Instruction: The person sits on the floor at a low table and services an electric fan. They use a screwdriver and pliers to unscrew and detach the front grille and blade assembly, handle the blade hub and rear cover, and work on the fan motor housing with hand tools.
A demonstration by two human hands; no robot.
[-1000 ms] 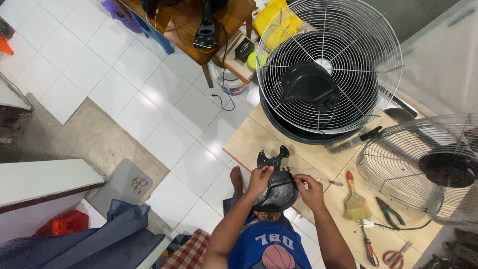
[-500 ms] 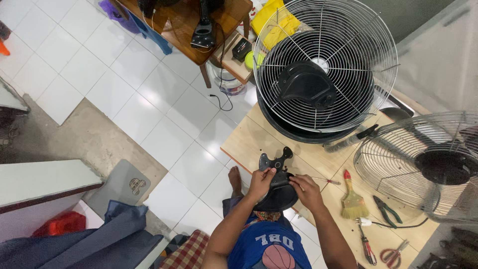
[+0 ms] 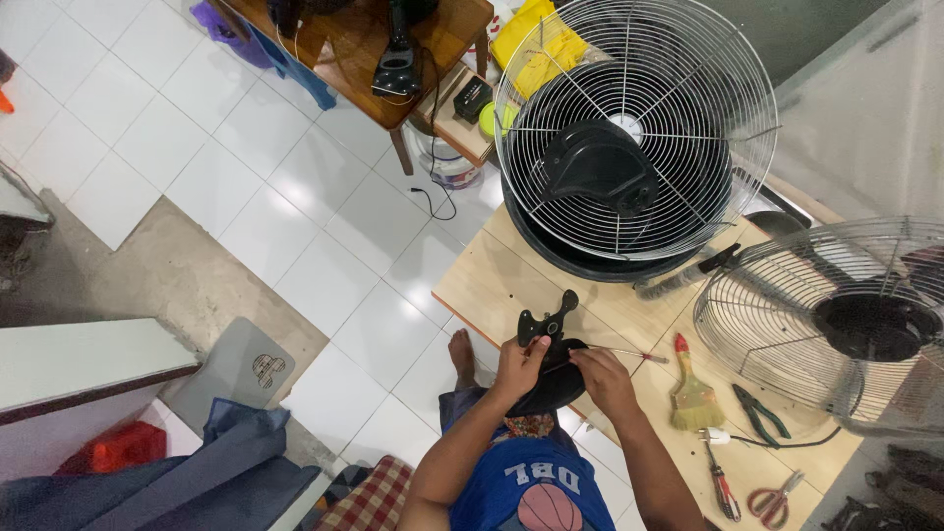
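A black fan part (image 3: 548,332) with a forked bracket on top rests at the near edge of the wooden bench (image 3: 489,282). My left hand (image 3: 516,369) grips its left side. My right hand (image 3: 604,380) is on its right side and holds a thin screwdriver (image 3: 634,355) laid across the part. The lower half of the part is hidden between my hands and my chest.
A large round fan (image 3: 634,128) with a wire guard stands at the back of the bench, and a loose wire guard (image 3: 836,324) lies to the right. A paintbrush (image 3: 693,398), pliers (image 3: 762,413), scissors (image 3: 772,501) and another screwdriver (image 3: 723,484) lie nearby. My bare foot (image 3: 462,354) is on the white tiles.
My hands have stayed on the black part. The right hand has shifted slightly along it with the thin screwdriver, and the part has turned a little.
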